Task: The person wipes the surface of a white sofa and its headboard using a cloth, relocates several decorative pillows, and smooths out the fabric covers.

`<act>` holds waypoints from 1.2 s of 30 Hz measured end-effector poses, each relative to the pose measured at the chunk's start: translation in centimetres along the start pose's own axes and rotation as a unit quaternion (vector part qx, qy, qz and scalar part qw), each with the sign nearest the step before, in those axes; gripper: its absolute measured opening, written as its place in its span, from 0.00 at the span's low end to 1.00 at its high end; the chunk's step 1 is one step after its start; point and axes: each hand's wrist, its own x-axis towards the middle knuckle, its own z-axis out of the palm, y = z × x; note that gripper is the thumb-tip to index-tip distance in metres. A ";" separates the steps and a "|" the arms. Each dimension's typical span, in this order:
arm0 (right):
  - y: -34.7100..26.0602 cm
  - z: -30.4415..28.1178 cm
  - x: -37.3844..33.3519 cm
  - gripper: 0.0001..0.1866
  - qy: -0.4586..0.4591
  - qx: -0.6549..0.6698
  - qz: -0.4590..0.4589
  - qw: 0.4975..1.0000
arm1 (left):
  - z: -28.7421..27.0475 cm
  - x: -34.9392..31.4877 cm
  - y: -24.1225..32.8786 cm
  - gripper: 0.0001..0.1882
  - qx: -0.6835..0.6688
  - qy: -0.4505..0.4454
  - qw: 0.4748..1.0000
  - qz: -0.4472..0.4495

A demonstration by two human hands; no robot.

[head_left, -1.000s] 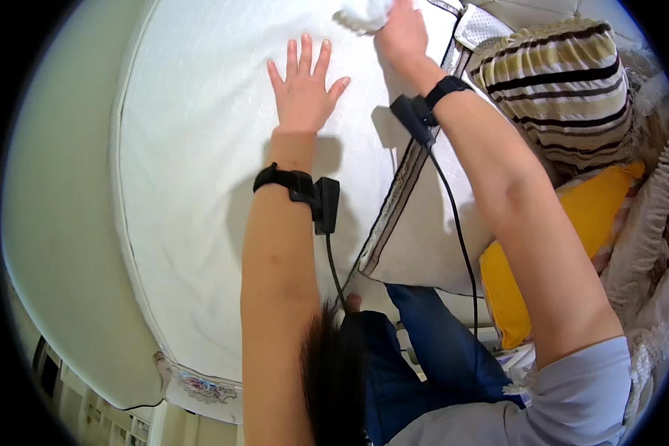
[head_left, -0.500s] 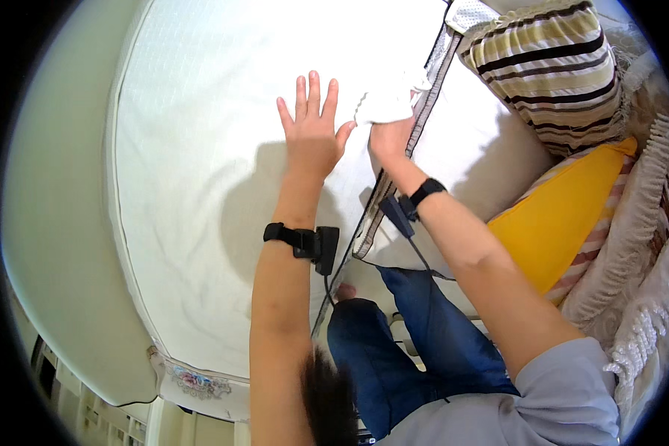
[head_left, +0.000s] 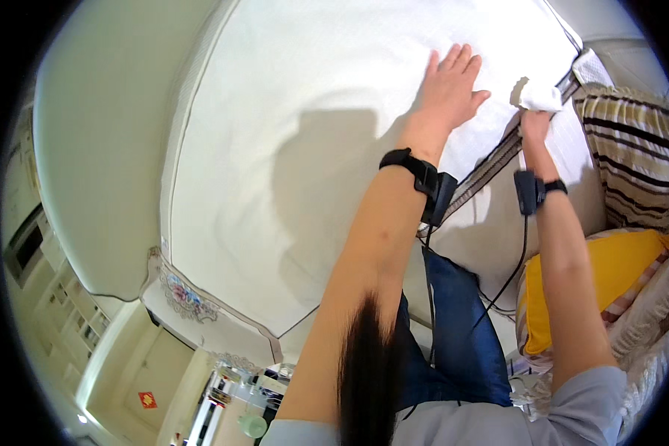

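Note:
My left hand lies with its fingers stretched out on a wide white fabric-covered surface, holding nothing. To its right, my right hand is closed around a bunched white cloth. That cloth rests near the dark-edged lace trim along the right side of the white surface. The right fingers are partly hidden by the cloth. Each wrist wears a black strap with a small black box and a cable.
A striped cushion and a yellow cushion lie at the right, beside a fringed cream throw. A pale green padded panel curves along the left. Flower-embroidered trim hangs at the lower left. A green cup stands at the bottom.
The view has shifted, so both hands now appear further right. My left hand stays spread on the white surface, and my right hand still holds the cloth. More of the room shows at lower left.

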 end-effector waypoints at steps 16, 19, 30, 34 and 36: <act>-17.0 2.1 -22.3 0.36 -0.250 -0.162 -0.524 0.798 | -15.7 -26.4 -14.8 0.27 -0.077 0.395 0.832 -0.382; -13.5 2.5 -19.3 0.38 -0.175 -0.304 -0.525 0.776 | -17.1 -32.2 -18.1 0.25 0.057 0.324 0.837 -0.437; -4.1 1.4 -13.1 0.44 0.046 -0.183 -0.229 0.955 | -9.4 -30.9 -1.8 0.23 -0.144 0.188 0.934 -0.269; -4.0 0.7 -12.4 0.45 0.007 -0.267 -0.065 0.962 | -12.5 -40.0 -7.1 0.22 -0.014 0.285 0.833 -0.475; -1.3 -0.3 -9.8 0.41 -0.158 -0.075 0.141 0.974 | -11.0 -42.2 -6.9 0.22 -0.002 0.295 0.799 -0.524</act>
